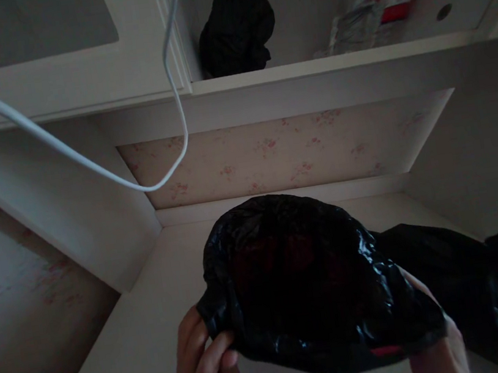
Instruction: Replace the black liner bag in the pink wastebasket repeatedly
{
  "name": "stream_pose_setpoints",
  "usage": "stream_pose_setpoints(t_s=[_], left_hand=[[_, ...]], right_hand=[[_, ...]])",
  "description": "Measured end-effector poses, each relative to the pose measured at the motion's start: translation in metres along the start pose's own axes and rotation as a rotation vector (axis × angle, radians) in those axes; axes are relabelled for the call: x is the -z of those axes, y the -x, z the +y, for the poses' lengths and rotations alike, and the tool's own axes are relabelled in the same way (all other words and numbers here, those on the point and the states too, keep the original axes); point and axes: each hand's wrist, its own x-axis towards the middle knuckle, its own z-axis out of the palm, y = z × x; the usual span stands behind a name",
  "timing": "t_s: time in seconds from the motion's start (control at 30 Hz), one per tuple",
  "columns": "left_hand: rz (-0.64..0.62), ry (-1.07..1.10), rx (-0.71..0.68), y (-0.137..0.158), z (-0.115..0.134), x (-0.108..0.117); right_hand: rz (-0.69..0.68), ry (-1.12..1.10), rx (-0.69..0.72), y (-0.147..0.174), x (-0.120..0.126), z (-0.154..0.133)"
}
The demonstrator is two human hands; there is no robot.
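A glossy black plastic bag [372, 268] is spread between my two hands, its mouth facing me. Its rim is rolled outward, and inside it is dark with a faint reddish tint. At the left of the rim, my left hand [206, 362] pinches the plastic between fingers and thumb. My right hand [438, 348] grips the opposite side of the rim, with most of its fingers hidden behind the plastic. A bit of red shows along the lower right edge of the bag.
More black plastic [455, 268] lies to the right. On the shelf [315, 67] above sit a crumpled black bundle [236, 31] and clear packaging [357, 4] with a red-and-green item. A white cable [103, 170] loops down at upper left. Floral wallpaper [272, 155] lines the back.
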Motion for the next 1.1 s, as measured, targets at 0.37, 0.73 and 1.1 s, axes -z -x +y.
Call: stream_pose_setpoints(t_s=[0.37,0.73,1.1], left_hand=[[0.034,0.089,0.101,-0.008,0.005,0.001],[-0.148,0.112,0.298,0.003,0.015,-0.018],[-0.111,0.306,0.741,-0.047,-0.048,-0.041]], right_hand=[[-0.054,-0.329,-0.181,-0.054,-0.008,-0.044],[0.12,-0.538,-0.388,-0.1,-0.017,-0.065],[0.048,-0.3,-0.214,-0.157,-0.015,-0.05]])
